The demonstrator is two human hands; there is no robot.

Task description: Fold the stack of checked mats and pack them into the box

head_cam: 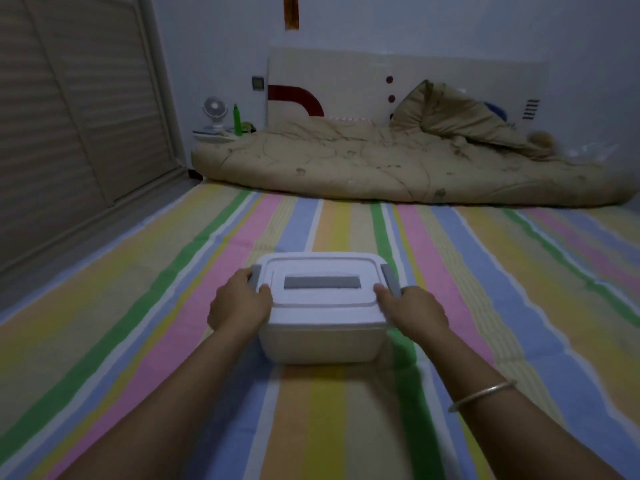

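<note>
A white plastic box [320,342] with a closed white lid, a grey handle on top and grey side clips stands on the striped bedsheet in front of me. My left hand [237,303] grips its left side, thumb on the lid and fingers at the left clip. On the opposite side my right hand [414,311] holds the box, thumb on the lid beside the right clip. No checked mats are in view.
The striped sheet [173,306] covers the bed. A beige quilt [381,161] lies bunched at the far end against the headboard. A small fan [214,114] and a green bottle [238,119] stand on a bedside shelf. A slatted wardrobe [69,116] runs along the left.
</note>
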